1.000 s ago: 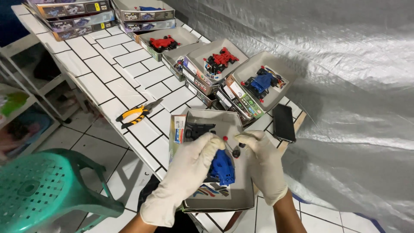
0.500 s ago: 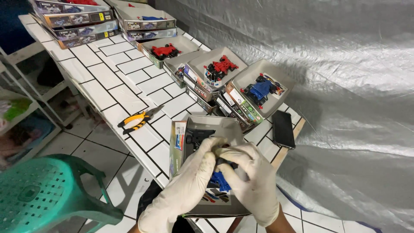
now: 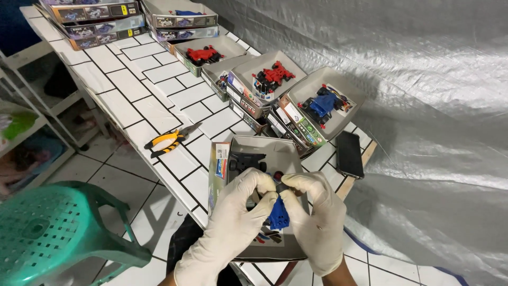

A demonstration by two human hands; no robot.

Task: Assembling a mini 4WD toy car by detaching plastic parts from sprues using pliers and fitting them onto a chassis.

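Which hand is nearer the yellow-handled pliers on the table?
Left. The left hand is on the blue toy car part, below and right of the pliers, not touching them. The right hand grips the same part from the far side, farther from the pliers.

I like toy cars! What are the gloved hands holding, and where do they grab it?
Both hands, left hand and right hand, hold a small blue toy car part between their fingertips, pinching its upper end over the open box.

Blue toy car body mostly covered by gloved fingers of both hands, small dark part at the fingertips too small to tell, open box beneath the fingers partly hidden — sticker sheet below them blurred, green stool cut off at the edge.
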